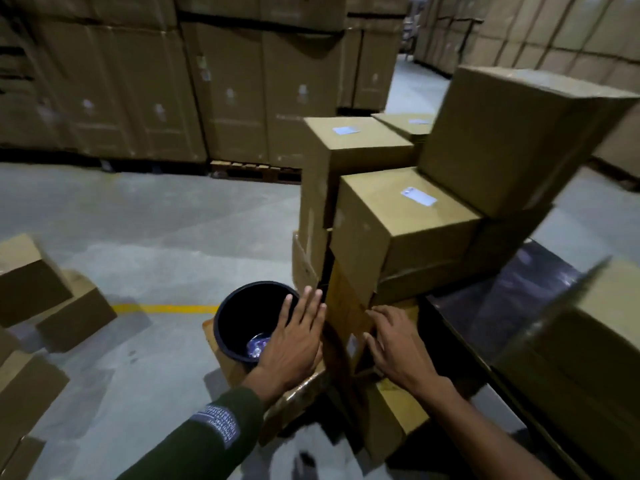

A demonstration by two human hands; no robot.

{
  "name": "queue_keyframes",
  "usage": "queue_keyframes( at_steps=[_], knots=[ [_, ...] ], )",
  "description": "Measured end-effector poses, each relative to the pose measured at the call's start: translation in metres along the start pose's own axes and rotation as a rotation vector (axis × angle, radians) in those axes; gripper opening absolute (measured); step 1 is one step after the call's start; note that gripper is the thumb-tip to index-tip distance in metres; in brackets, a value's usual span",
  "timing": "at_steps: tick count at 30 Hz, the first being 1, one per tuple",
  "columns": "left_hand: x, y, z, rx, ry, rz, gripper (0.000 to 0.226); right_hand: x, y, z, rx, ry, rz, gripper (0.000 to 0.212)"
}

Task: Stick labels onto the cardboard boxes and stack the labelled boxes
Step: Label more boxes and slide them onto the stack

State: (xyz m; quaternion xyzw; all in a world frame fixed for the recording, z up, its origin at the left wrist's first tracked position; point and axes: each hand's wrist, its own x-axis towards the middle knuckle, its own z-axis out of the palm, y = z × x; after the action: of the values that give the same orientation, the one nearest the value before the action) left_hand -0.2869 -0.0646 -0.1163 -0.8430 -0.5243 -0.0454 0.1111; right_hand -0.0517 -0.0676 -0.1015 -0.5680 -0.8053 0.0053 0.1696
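A stack of brown cardboard boxes rises in front of me. A near box (405,216) carries a white label (418,196) on its top, and the box behind it (356,140) has a label (345,130) too. A bigger, tilted box (516,133) lies on top at the right, no label visible. My left hand (294,337) is flat, fingers apart, against the left side of a low box (346,313) in the stack. My right hand (394,344) has its fingers spread on that box's right edge. Neither hand grips anything that I can see.
A black bucket (239,317) with crumpled shiny scraps inside stands on a box just left of my left hand. Loose boxes (45,292) lie on the grey floor at the left. A large box (581,368) is at the right. Tall walls of cartons (173,81) stand behind.
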Motion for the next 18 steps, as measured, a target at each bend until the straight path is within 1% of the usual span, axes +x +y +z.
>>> queue_keyframes(
  at_steps=[5, 13, 18],
  knots=[
    [0.010, 0.067, -0.034, -0.012, 0.116, 0.139, 0.068, -0.065, 0.034, -0.047, -0.065, 0.088, 0.088, 0.052],
    [0.040, 0.183, -0.066, -0.059, 0.159, 0.347, 0.077, -0.164, 0.094, -0.117, -0.169, 0.248, 0.287, 0.058],
    [0.071, 0.253, -0.084, -0.087, 0.210, 0.481, 0.071, -0.213, 0.137, -0.163, -0.244, 0.330, 0.461, 0.055]
  ],
)
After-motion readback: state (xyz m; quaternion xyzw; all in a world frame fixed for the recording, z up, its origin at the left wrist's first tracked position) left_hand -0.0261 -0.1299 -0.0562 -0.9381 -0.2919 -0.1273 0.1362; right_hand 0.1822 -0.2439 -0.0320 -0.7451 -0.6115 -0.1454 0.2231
